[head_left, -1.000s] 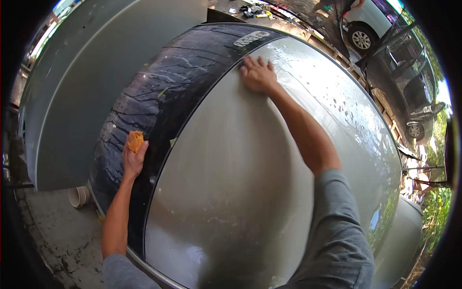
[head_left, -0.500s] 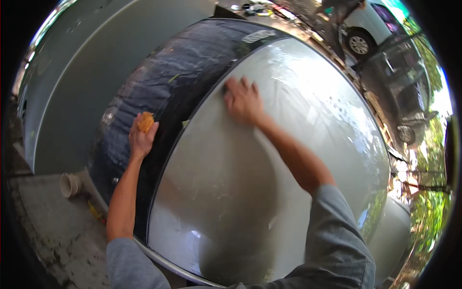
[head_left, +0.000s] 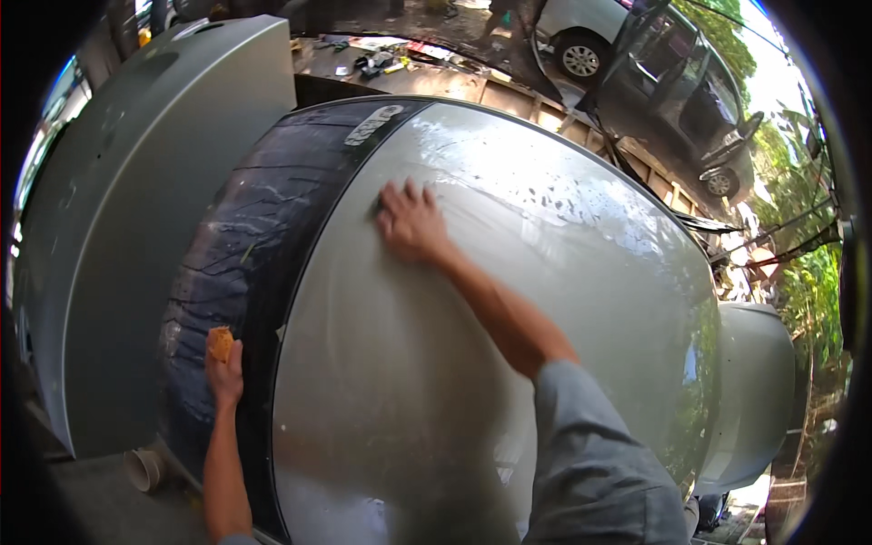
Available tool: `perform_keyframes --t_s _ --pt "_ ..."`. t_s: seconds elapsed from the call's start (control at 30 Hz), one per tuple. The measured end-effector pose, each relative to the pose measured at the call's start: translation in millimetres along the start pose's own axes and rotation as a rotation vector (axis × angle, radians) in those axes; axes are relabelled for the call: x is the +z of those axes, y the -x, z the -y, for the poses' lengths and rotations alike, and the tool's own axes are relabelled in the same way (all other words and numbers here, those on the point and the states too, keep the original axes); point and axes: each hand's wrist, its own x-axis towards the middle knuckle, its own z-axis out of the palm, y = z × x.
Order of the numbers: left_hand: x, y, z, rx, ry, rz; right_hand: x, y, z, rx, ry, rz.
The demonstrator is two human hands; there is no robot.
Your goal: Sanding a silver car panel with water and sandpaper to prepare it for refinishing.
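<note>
A silver car roof [head_left: 363, 381] spreads before me, wet and glossy towards its far side. Along its left edge runs dark, water-streaked glass [head_left: 236, 245]. Over that glass, my left hand [head_left: 224, 374] is closed round a chunk of orange sponge [head_left: 221, 344]. My right hand [head_left: 414, 223] lies flat on the roof near the dark border, fingers spread. Something dark shows at the fingertips' left edge; I cannot make out whether it is a pad or shadow.
A large grey car panel [head_left: 136, 227] stands on the left. Below it, a beige pot [head_left: 145, 470] lies tilted on the ground. Beyond the roof are wooden planks [head_left: 509, 98], scattered small items [head_left: 377, 64] and a parked car [head_left: 654, 77] with an open door.
My view has shifted, so the roof sits differently in it. The left hand, still gripping the sponge, appears lower along the glass. The right hand stays on the roof, nearer its far end.
</note>
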Motion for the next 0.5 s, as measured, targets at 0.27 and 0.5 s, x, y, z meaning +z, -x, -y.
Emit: perform_keyframes --t_s 0.27,0.5 --pt "-30 8 -19 0.029 -0.003 0.038 -80 165 42 -0.227 -0.079 0.272" --pt "-19 2 9 -0.085 0.126 0.078 -37 51 -37 -0.091 -0.04 0.043"
